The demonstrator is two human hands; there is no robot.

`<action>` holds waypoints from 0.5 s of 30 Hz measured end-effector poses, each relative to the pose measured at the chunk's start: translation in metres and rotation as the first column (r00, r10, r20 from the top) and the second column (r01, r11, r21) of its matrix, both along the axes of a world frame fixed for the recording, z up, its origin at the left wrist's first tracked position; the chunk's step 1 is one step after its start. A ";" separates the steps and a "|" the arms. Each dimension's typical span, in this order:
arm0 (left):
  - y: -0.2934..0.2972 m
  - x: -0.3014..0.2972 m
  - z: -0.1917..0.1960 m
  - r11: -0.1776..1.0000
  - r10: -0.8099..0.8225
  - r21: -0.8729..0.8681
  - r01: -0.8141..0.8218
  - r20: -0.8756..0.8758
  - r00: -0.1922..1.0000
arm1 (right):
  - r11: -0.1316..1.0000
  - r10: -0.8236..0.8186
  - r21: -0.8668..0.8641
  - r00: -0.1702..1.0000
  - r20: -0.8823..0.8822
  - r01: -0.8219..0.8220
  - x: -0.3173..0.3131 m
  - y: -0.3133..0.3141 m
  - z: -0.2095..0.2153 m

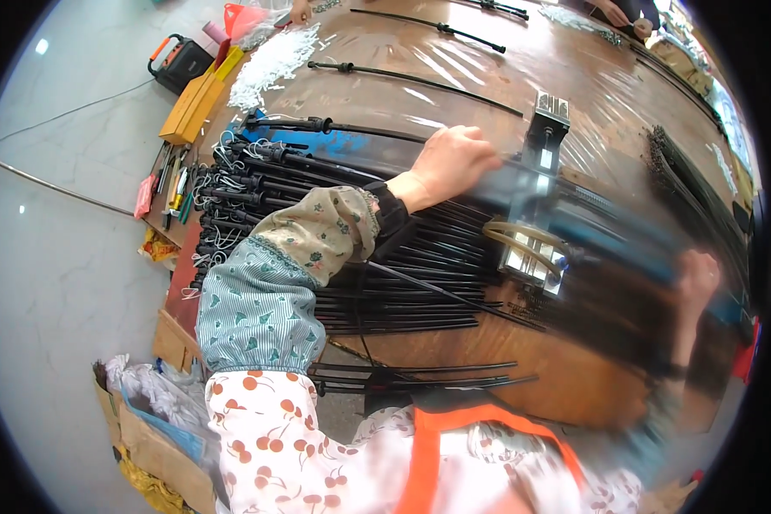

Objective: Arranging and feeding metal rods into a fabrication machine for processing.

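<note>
Black rods crowd left — metal jig blocks centre.

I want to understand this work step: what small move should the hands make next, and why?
Probably slide the long black rod on through the metal fixture: the left hand presses on it just beside the fixture, and the blurred right hand is past its far side.

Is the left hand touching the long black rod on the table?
Touching: in the head view the left hand lies on the black rod, fingers curled over it.

Left hand presses a long black rod at frame centre on the brown worktop, beside a metal fixture; the blurred right hand holds its far end, middle right.
</note>
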State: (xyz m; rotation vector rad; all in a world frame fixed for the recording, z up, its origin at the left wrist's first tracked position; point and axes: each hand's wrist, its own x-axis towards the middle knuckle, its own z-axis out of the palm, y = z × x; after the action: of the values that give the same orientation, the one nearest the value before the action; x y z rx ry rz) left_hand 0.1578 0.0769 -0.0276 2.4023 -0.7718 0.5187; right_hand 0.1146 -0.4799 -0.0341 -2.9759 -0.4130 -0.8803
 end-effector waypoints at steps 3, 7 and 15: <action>-0.002 0.010 0.000 0.998 -0.060 0.021 0.061 -0.051 0.997 | 0.983 0.099 -0.164 0.992 0.078 -0.085 -0.015 0.016 0.000; -0.007 0.011 0.005 0.964 0.006 0.266 0.023 -0.110 0.994 | 0.975 0.211 -0.098 0.971 0.111 -0.201 -0.046 0.120 0.030; -0.016 0.007 0.010 0.930 0.111 0.363 -0.059 -0.124 0.986 | 0.933 0.314 0.176 0.949 0.024 -0.313 -0.070 0.157 0.002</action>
State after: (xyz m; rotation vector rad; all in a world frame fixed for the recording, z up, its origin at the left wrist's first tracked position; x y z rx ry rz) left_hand 0.1648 0.0604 -0.0181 2.7854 -0.7546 0.2485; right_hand 0.0447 -0.3230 -0.0324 -2.6468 -0.7417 -0.8255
